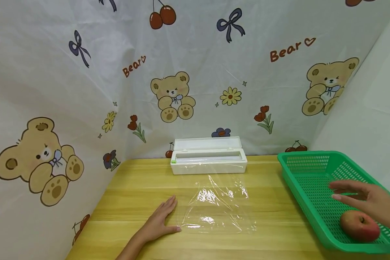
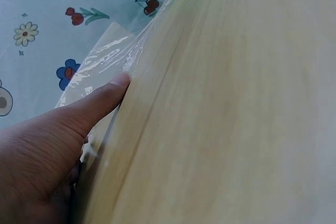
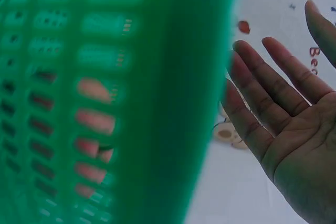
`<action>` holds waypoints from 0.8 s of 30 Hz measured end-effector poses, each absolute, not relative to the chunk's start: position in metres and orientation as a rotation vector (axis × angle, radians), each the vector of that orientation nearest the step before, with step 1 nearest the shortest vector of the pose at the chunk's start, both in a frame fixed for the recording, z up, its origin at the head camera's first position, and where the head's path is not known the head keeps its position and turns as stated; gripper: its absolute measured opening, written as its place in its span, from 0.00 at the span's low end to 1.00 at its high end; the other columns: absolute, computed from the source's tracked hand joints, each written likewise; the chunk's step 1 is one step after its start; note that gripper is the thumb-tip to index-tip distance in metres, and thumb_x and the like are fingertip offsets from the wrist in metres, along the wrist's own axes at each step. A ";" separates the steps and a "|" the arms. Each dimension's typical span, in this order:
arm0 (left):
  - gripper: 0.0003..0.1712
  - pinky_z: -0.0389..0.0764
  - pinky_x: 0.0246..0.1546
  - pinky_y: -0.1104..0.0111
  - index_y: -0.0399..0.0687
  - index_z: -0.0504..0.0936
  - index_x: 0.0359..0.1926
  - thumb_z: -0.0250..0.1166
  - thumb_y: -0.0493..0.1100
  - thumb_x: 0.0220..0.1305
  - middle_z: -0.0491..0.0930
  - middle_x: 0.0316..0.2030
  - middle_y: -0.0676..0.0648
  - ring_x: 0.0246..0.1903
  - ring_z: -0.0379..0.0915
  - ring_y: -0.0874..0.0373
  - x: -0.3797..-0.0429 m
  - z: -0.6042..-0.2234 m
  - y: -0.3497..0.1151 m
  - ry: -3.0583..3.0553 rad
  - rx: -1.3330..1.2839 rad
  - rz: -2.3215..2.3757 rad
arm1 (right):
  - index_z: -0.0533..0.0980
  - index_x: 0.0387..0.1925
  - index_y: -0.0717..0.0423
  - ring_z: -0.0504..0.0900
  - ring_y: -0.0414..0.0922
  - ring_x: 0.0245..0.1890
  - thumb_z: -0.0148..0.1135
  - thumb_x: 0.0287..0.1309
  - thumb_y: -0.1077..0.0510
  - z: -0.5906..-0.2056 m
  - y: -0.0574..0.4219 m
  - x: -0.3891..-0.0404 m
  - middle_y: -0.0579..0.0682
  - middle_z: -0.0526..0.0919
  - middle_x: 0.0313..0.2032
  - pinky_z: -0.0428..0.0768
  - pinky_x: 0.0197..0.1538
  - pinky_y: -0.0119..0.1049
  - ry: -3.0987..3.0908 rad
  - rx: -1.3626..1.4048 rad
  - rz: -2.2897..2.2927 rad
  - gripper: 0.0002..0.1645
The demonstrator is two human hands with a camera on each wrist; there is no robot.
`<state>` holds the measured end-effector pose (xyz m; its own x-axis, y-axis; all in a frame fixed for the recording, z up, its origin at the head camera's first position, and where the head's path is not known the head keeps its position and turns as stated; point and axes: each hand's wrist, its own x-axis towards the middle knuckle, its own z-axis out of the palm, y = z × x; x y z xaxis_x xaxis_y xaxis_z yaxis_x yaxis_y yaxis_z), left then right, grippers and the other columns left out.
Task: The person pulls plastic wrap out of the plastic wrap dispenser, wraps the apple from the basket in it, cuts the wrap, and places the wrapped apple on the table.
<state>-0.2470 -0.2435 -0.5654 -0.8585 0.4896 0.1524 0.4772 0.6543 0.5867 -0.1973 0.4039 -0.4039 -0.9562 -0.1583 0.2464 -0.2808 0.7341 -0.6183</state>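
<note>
A sheet of clear plastic wrap point(image 1: 214, 206) lies over the wooden table, stretching forward from a white wrap dispenser box point(image 1: 209, 167) whose lid stands up. My left hand point(image 1: 160, 222) rests at the sheet's left edge with fingers spread; in the left wrist view its thumb point(image 2: 105, 98) touches the film's edge. Over the green basket point(image 1: 303, 206) at the right hovers my right hand point(image 1: 367, 198), fingers extended and holding nothing. Below it, inside the basket, sits a red-yellow apple point(image 1: 359, 226). Through the basket's slots the right wrist view shows parts of the apple point(image 3: 94, 121).
A white cloth point(image 1: 201, 47) printed with bears, bows and flowers hangs behind the table and down its left side. A plain white surface point(image 1: 370, 119) rises behind the basket at the right. The wooden tabletop point(image 1: 133, 195) extends under everything.
</note>
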 end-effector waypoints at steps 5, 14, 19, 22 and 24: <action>0.63 0.41 0.75 0.52 0.40 0.56 0.78 0.71 0.71 0.55 0.47 0.80 0.45 0.78 0.41 0.49 -0.246 -0.567 -0.243 2.841 0.818 0.995 | 0.76 0.58 0.64 0.76 0.19 0.44 0.68 0.64 0.63 -0.422 0.429 -0.194 0.16 0.75 0.48 0.79 0.38 0.20 -2.739 0.340 1.016 0.22; 0.63 0.41 0.75 0.51 0.40 0.55 0.78 0.71 0.71 0.55 0.47 0.80 0.45 0.78 0.41 0.49 -0.246 -0.567 -0.243 2.846 0.805 0.999 | 0.70 0.61 0.72 0.63 0.11 0.39 0.71 0.63 0.56 -0.443 0.454 -0.196 0.28 0.78 0.48 0.80 0.34 0.27 -2.813 0.170 0.867 0.33; 0.63 0.40 0.75 0.52 0.40 0.55 0.78 0.70 0.71 0.55 0.47 0.80 0.45 0.78 0.41 0.49 -0.245 -0.569 -0.243 2.845 0.800 0.999 | 0.65 0.63 0.79 0.55 0.12 0.34 0.71 0.63 0.52 -0.451 0.467 -0.201 0.68 0.78 0.53 0.79 0.40 0.59 -2.921 0.094 0.807 0.41; 0.63 0.41 0.75 0.50 0.40 0.55 0.78 0.70 0.72 0.55 0.47 0.80 0.45 0.78 0.41 0.49 -0.244 -0.568 -0.243 2.843 0.795 0.992 | 0.67 0.60 0.80 0.55 0.10 0.36 0.73 0.60 0.53 -0.457 0.477 -0.204 0.65 0.81 0.48 0.79 0.38 0.62 -2.933 0.086 0.788 0.41; 0.64 0.41 0.75 0.50 0.40 0.55 0.78 0.70 0.72 0.54 0.47 0.80 0.45 0.78 0.41 0.49 -0.244 -0.568 -0.243 2.842 0.794 0.984 | 0.67 0.59 0.82 0.70 0.20 0.39 0.73 0.61 0.52 -0.461 0.481 -0.206 0.70 0.81 0.49 0.79 0.38 0.61 -2.962 0.079 0.761 0.41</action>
<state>-0.2435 -0.2427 -0.5676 -0.8692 0.4760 0.1337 0.4567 0.6695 0.5858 -0.2060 0.4812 -0.4611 -0.9953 -0.0295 0.0925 -0.0705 0.8750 -0.4790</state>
